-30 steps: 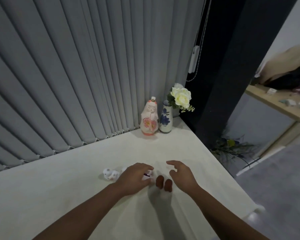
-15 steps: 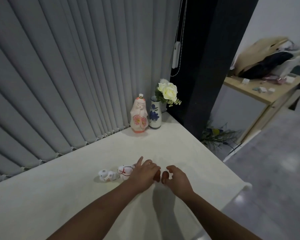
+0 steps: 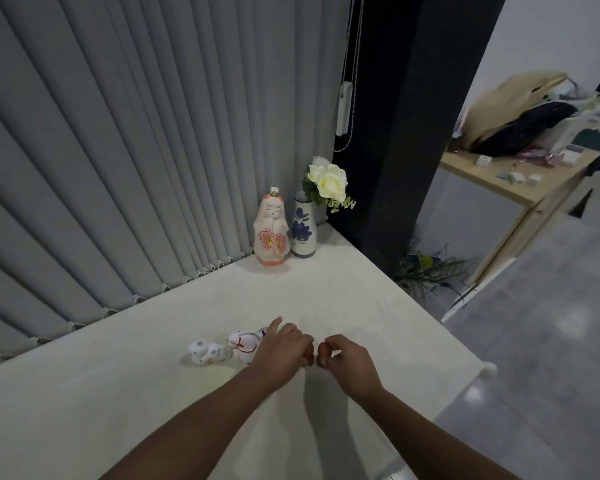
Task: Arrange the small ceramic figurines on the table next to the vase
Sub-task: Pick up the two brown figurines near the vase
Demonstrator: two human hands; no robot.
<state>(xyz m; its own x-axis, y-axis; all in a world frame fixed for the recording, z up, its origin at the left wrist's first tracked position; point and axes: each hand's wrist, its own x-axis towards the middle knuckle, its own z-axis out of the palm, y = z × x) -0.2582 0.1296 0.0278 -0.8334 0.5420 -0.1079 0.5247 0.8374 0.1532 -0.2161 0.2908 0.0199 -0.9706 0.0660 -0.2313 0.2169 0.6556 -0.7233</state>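
Both hands just closed in on the small brown figurines: left hand [image 3: 281,348] and right hand [image 3: 349,358] each pinching one [image 3: 323,348], so next they head for the vase [image 3: 303,230] in the table's far corner.

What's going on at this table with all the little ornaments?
A person is sorting small ceramic figurines. The left hand and right hand are each closed around a small reddish-brown piece near the table's front edge. Two white figurines lie just left of the hands. A pink doll figurine already stands beside the blue-flowered vase in the corner.
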